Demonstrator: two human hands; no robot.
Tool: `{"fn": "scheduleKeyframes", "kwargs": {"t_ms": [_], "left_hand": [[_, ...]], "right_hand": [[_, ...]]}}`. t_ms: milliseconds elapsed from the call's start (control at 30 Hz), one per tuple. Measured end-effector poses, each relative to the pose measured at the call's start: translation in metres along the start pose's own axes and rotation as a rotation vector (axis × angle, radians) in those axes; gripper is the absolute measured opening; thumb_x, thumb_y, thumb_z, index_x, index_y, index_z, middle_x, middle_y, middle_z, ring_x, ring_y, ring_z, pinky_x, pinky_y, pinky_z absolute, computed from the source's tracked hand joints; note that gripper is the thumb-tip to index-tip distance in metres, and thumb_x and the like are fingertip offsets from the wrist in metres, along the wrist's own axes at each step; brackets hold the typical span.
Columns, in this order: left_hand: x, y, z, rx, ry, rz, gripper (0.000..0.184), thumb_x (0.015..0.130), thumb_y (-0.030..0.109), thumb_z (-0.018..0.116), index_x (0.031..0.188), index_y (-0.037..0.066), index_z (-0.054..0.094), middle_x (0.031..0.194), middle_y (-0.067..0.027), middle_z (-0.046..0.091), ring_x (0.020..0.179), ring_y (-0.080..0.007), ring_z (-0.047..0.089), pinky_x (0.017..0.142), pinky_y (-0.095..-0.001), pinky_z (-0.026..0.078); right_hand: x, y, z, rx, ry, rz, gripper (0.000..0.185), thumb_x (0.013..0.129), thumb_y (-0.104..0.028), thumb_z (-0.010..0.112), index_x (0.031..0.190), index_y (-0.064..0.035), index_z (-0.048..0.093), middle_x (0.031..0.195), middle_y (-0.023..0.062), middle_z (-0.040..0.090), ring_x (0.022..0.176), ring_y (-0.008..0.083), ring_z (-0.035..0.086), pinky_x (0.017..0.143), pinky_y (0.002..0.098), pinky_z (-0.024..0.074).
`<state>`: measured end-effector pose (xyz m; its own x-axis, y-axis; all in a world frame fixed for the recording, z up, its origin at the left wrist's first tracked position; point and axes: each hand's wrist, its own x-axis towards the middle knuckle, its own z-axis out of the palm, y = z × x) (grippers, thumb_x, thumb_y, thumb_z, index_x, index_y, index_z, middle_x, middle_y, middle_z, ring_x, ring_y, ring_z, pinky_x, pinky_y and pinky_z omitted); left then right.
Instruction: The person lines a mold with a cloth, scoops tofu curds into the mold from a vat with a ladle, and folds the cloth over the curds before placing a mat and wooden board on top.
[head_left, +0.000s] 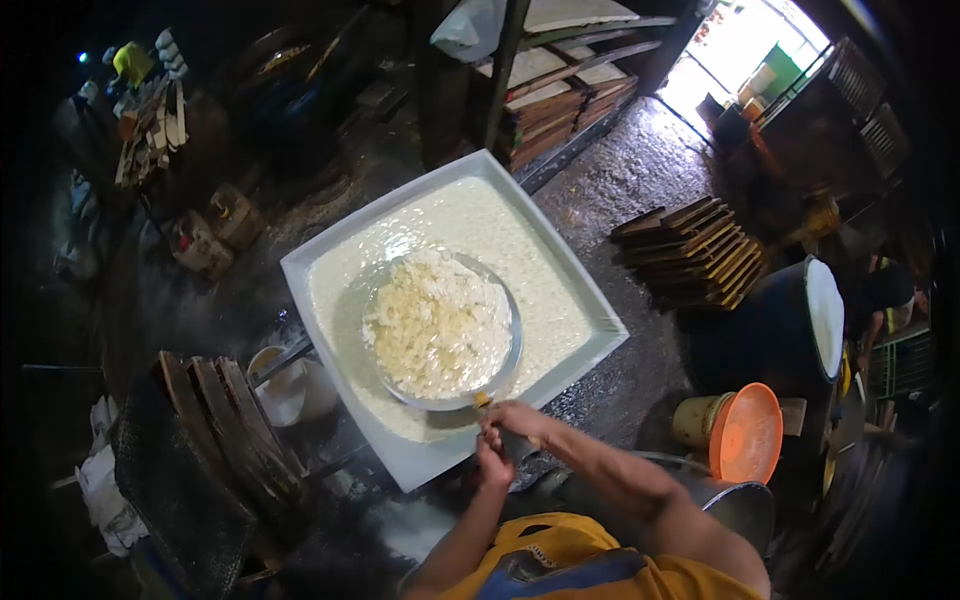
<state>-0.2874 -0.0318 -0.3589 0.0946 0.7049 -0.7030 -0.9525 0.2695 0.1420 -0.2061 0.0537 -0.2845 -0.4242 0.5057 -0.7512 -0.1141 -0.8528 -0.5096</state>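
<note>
A large round metal scoop [517, 340] is heaped with pale, lumpy curds [437, 325]. It sits over the pale, lumpy liquid [545, 275] in a square light-grey vat [395, 465]. I cannot tell how deep its bowl is in the liquid. My right hand [516, 420] is closed around the scoop's handle near the bowl, beside a yellowish part of it. Lower down the same handle, closer to my body, my left hand [493, 462] is wrapped too. Both hands are over the vat's near edge, and the fingers hide most of the handle.
Stacked wooden slats [690, 250] stand right of the vat, near a dark drum [760, 330] with a white top. An orange basin [748, 432] and a metal pot [745, 510] are at my right. Dark boards [225, 430] and a white bucket [295, 390] stand left. The floor looks wet.
</note>
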Motion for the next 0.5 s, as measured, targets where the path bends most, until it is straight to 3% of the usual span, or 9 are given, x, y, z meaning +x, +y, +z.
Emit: {"fn": "scheduleKeyframes", "kwargs": {"t_ms": [67,133,167,267,300,333,367,400,500], "left_hand": [[-0.002,0.001,0.015,-0.021,0.037,-0.003,0.010,0.088,0.022,0.054,0.087,0.012,0.055,0.080,0.0028,0.055,0.079,-0.0115,0.053,0.076,-0.0276,0.044],[-0.005,0.002,0.009,-0.084,-0.063,-0.095,0.026,0.084,0.024,0.058,0.106,0.008,0.056,0.107,-0.0039,0.057,0.102,-0.0187,0.052,0.090,-0.0342,0.040],[0.018,-0.012,-0.030,-0.002,0.027,0.006,0.033,0.083,0.025,0.060,0.112,0.010,0.052,0.111,-0.0044,0.055,0.104,-0.0186,0.050,0.091,-0.0365,0.039],[0.007,-0.011,-0.007,0.035,0.151,0.117,0.037,0.083,0.031,0.060,0.114,0.012,0.051,0.110,-0.0053,0.056,0.101,-0.0201,0.052,0.088,-0.0387,0.040],[0.007,-0.010,-0.006,0.068,0.189,0.118,0.039,0.084,0.034,0.060,0.114,0.011,0.052,0.110,-0.0057,0.057,0.100,-0.0215,0.054,0.087,-0.0402,0.042],[0.005,-0.010,-0.007,0.104,0.220,0.118,0.041,0.084,0.037,0.059,0.114,0.010,0.052,0.109,-0.0061,0.058,0.098,-0.0229,0.055,0.086,-0.0417,0.044],[0.004,-0.007,-0.009,0.119,0.187,0.100,0.043,0.083,0.040,0.061,0.115,0.011,0.052,0.110,-0.0055,0.057,0.100,-0.0221,0.054,0.087,-0.0408,0.042],[0.004,-0.003,-0.010,0.141,0.148,0.075,0.046,0.082,0.042,0.063,0.116,0.013,0.051,0.111,-0.0049,0.057,0.102,-0.0212,0.052,0.088,-0.0398,0.041],[-0.002,0.004,0.002,0.222,-0.017,-0.021,0.061,0.080,0.055,0.061,0.125,0.016,0.048,0.120,-0.0049,0.054,0.112,-0.0230,0.048,0.093,-0.0449,0.039]], "right_hand": [[-0.004,-0.035,0.010,-0.062,0.112,0.068,0.016,0.083,-0.006,0.055,0.069,0.0012,0.056,0.061,0.0070,0.055,0.052,0.0162,0.055,0.049,0.0308,0.0483],[-0.002,-0.050,0.001,-0.414,0.328,-0.110,0.014,0.080,-0.008,0.058,0.080,0.0061,0.058,0.062,0.0099,0.056,0.055,0.0181,0.059,0.050,0.0337,0.0505],[0.000,-0.048,-0.008,-0.306,0.443,-0.219,0.022,0.080,-0.009,0.058,0.093,0.0085,0.058,0.070,0.0147,0.061,0.059,0.0195,0.062,0.052,0.0349,0.0515],[-0.030,-0.080,-0.027,-0.907,1.024,-0.564,0.037,0.082,-0.014,0.063,0.110,0.0055,0.051,0.078,0.0180,0.061,0.070,0.0266,0.064,0.062,0.0382,0.0511],[-0.067,-0.109,-0.017,-0.645,1.002,-0.508,0.030,0.082,-0.010,0.064,0.106,0.0029,0.051,0.085,0.0176,0.062,0.080,0.0228,0.063,0.066,0.0373,0.0494],[-0.078,-0.107,-0.034,-0.612,1.093,-0.793,0.025,0.082,-0.005,0.063,0.101,0.0014,0.049,0.085,0.0122,0.060,0.078,0.0175,0.059,0.065,0.0343,0.0473],[-0.124,-0.128,-0.016,-0.578,1.156,-0.788,0.024,0.083,-0.002,0.063,0.101,-0.0003,0.048,0.083,0.0076,0.056,0.073,0.0130,0.055,0.063,0.0304,0.0461],[-0.143,-0.120,-0.037,-0.455,1.097,-1.009,0.025,0.085,-0.002,0.062,0.103,-0.0029,0.045,0.078,0.0043,0.052,0.065,0.0125,0.052,0.059,0.0288,0.0461],[-0.253,-0.093,-0.056,0.056,1.046,-1.040,0.018,0.085,-0.004,0.059,0.100,-0.0014,0.049,0.073,0.0061,0.054,0.059,0.0148,0.055,0.056,0.0300,0.0472]]}}
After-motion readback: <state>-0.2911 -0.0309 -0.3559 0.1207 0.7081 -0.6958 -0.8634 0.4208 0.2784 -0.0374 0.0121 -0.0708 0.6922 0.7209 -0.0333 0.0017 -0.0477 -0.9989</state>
